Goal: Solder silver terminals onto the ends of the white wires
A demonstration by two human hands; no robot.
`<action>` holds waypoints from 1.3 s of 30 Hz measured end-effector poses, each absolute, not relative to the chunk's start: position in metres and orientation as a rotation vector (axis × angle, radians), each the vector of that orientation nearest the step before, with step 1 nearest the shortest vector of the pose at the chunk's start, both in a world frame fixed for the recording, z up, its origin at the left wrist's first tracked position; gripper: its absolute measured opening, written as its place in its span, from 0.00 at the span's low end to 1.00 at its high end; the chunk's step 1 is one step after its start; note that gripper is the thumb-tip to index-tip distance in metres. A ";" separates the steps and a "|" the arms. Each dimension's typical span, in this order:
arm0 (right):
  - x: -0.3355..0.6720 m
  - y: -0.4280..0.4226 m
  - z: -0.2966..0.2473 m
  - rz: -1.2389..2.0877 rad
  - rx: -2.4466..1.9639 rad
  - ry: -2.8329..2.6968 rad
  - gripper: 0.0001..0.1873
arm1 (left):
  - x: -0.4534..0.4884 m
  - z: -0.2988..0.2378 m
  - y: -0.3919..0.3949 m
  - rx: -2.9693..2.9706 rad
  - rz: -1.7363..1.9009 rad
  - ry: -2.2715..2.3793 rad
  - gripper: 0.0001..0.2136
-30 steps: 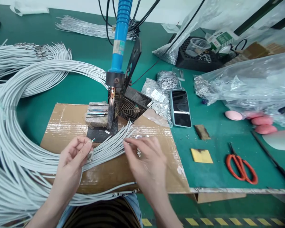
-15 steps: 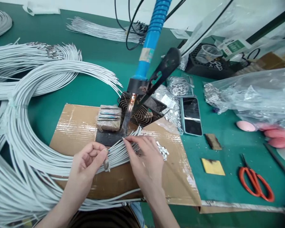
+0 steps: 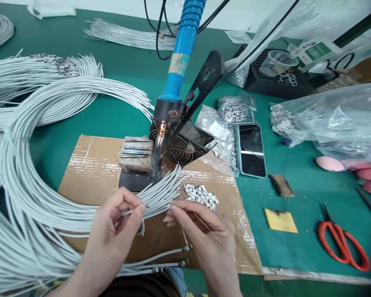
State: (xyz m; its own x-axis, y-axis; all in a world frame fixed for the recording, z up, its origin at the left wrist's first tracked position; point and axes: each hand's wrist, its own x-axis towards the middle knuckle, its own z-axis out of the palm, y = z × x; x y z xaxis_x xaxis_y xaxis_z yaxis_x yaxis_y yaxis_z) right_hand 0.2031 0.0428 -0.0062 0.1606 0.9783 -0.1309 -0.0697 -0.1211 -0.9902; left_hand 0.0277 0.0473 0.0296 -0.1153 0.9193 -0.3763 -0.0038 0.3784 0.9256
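My left hand is closed in a pinch on one white cable, whose stripped end with tiny coloured wires points right. Facing it, my right hand pinches a tiny whitish piece, seemingly a small connector, at its fingertips. A thin silvery wire runs across the right hand's fingers. Behind both hands lies a bundle of white cables. Above them a blue-handled soldering iron points down, its dark tip apart from my fingers. Small white connectors lie in a pile beyond my right hand.
Cardboard covers the green table. A block with metal rods and a fan stand by the iron. Coiled cables fill the left. A phone, yellow sponge and orange-handled scissors lie right.
My right hand has moved down and right, away from the iron's tip, uncovering the connector pile. The coloured wire ends in my left hand now show. The view has shifted slightly.
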 end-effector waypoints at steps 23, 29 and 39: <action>0.187 0.053 0.004 1.291 -1.245 -1.033 0.08 | 0.034 0.027 0.045 0.949 1.028 1.467 0.09; 0.187 0.058 0.005 1.326 -1.232 -1.019 0.08 | 0.035 0.027 0.045 0.922 1.045 1.464 0.08; 0.186 0.058 0.000 1.359 -1.232 -0.998 0.06 | 0.035 0.024 0.045 0.950 1.046 1.428 0.09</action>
